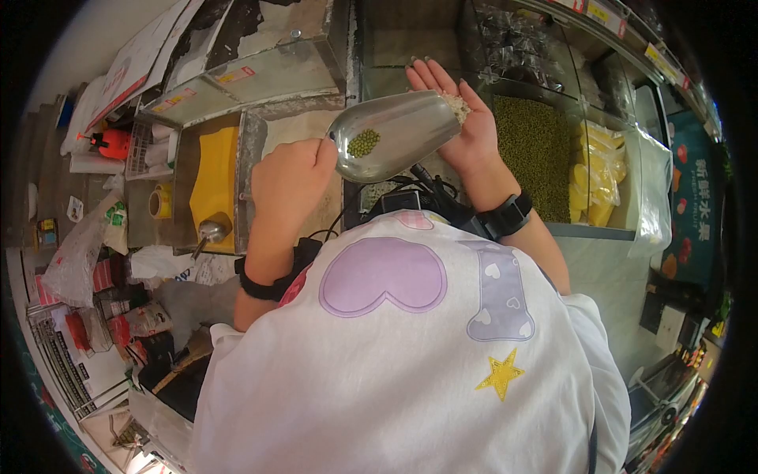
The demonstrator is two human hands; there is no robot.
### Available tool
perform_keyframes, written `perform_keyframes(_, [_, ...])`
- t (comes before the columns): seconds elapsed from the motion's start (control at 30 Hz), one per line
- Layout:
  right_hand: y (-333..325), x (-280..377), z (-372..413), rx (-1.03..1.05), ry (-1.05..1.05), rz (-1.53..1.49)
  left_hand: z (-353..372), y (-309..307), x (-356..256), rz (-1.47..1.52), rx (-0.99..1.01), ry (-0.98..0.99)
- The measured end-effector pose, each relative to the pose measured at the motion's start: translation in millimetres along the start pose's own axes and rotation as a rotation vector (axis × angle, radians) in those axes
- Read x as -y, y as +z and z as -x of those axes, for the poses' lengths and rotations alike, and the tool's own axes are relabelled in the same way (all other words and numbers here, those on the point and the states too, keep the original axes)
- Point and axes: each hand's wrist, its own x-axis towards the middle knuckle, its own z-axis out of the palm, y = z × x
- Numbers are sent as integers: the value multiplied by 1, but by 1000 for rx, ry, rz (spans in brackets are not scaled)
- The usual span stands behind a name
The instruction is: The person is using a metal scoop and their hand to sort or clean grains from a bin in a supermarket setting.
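Far left of the metal scoop (395, 134), a bin of yellow meal (213, 170) sits in the bench with a small ladle (212, 231) resting in it. A roll of tape (160, 201) lies just beyond that.

Your left hand (292, 182) is clenched around the scoop's handle end and holds it level in the air, above the bins and in front of your chest. A green patch shows on the metal; I cannot tell whether it is beans or a reflection.

At the scoop's mouth your right hand (466, 126) lies flat and released, palm up and touching the rim, with a small heap of pale grains (456, 107) on the fingers.

Right of the scoop is the bin of green beans (537, 154), then a bag of yellow pieces (596, 174).

The risk, as I judge it, is at that open palm — nothing cups the grains. If you tilt the wrist or nudge it with the scoop, they would slide off into the green beans and mix the stock. A slack grip on the handle would tip the scoop too.
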Motion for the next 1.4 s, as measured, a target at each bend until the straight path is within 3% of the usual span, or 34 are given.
perform_keyframes(1.4, [13,-7,1,-146,-9,183,0,-3,-2,-77,-8,31])
